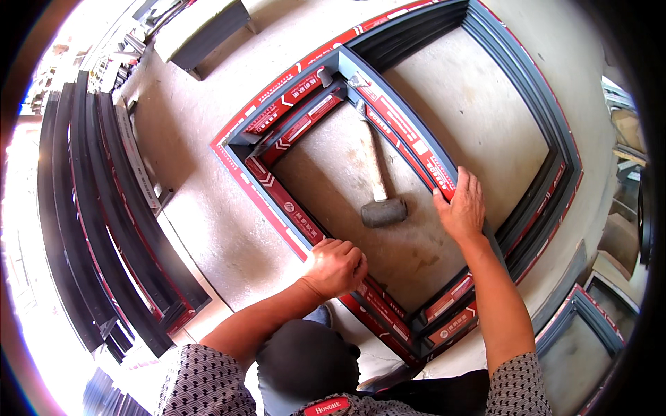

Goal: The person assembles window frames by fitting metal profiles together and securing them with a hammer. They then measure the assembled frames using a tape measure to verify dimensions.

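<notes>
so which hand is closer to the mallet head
Right. The right hand rests on the frame bar just right of the mallet head; the left hand is lower left, on the near bar.

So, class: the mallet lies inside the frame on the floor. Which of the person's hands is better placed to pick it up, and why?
Probably the right hand: it rests open on the frame rail just beside the mallet head. The left hand is fisted on the near rail, slightly farther away.
</notes>
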Tool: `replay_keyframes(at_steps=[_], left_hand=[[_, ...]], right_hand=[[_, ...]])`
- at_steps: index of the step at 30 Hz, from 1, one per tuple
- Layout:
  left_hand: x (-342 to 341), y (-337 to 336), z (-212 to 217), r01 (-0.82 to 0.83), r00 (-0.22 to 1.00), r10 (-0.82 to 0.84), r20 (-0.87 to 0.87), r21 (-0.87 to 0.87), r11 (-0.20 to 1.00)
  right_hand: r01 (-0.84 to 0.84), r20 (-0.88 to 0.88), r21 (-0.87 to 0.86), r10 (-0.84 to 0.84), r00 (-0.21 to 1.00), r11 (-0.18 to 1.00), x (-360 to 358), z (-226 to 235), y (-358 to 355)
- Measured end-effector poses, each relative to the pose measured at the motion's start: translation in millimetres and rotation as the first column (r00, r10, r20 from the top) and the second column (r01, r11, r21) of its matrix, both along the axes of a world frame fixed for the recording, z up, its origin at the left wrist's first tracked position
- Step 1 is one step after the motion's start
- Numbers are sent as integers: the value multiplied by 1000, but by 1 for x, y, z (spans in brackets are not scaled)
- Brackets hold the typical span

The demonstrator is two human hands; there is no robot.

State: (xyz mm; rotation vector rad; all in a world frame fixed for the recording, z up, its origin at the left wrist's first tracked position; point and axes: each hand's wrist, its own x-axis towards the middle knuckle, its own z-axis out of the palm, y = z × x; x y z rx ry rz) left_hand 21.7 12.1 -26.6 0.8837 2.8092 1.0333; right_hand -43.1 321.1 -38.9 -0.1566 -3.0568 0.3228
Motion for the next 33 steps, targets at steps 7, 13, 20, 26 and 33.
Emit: replay_keyframes(at_steps=[7, 13, 20, 26, 33], left_hand=[[0, -10, -2, 44, 999, -45, 28, 35, 998], [-3, -14, 0, 81, 996, -83, 31, 59, 995], [-19, -30, -8, 88, 996, -90, 17, 122, 989], [-69, -65, -4, -207, 975, 205, -80, -11, 978], [-94, -83, -6, -423, 905, 418, -81, -48, 905]], right_hand=[[-2, 80, 53, -2, 997, 999, -11, -6, 3], [38, 38, 137, -43, 998, 990, -9, -18, 1], [48, 46, 163, -56, 997, 985, -10, -22, 0], [29, 22, 195, -34, 999, 980, -10, -24, 2], [69, 59, 227, -84, 995, 972, -11, -23, -2]])
